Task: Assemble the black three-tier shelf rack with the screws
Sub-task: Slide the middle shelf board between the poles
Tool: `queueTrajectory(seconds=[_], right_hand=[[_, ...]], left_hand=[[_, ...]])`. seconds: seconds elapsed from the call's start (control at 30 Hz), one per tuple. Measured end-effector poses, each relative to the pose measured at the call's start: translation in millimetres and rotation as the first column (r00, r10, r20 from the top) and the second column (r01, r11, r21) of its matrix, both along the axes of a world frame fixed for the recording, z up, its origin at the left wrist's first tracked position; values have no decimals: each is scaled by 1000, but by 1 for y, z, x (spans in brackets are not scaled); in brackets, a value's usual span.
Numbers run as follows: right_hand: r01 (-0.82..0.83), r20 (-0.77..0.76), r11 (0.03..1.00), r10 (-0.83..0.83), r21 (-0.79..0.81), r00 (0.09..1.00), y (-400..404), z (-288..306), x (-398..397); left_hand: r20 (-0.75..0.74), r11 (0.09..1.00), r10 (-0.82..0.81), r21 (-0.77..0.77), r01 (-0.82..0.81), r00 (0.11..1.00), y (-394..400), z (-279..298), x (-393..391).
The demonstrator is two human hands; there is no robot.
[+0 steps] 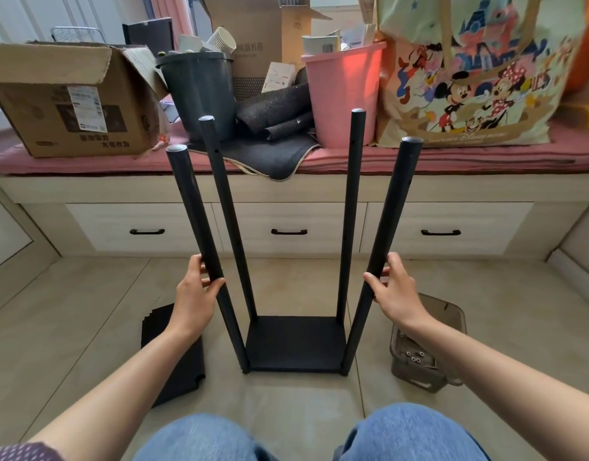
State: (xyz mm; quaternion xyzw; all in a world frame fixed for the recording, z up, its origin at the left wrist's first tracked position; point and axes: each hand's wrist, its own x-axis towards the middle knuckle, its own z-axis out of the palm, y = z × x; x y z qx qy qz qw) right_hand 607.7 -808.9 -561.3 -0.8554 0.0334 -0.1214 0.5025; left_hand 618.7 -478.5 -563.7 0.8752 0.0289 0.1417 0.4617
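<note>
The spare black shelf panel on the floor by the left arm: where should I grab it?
Take the spare shelf panel by its long right edge, coming from the rack side with the left hand. It lies flat, so fingers must slide under an edge; the forearm covers its far end.

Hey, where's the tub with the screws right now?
In the head view the clear plastic tub sits on the floor tiles at lower right, just right of the rack's bottom shelf and under the right forearm.
</note>
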Motion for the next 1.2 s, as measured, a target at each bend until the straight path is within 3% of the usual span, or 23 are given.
queueTrajectory(seconds=[0.27, 0.5, 0.83, 1.2], right_hand=[[32, -111, 999, -29, 23, 993, -1, -6, -2], [96, -467, 995, -90, -11, 879, 0, -27, -14], [-178, -553, 982, 118, -56, 824, 70, -57, -15], [-511, -698, 860, 370, 7, 613, 198, -122, 21]], left_hand=[[19, 999, 8, -42, -7, 1000, 0, -5, -5], [1, 996, -18, -85, 18, 1000, 9, -8, -13], [-129, 998, 41, -43, -47, 991, 55, -48, -28], [-400, 953, 265, -30, -302, 877, 135, -150, -49]])
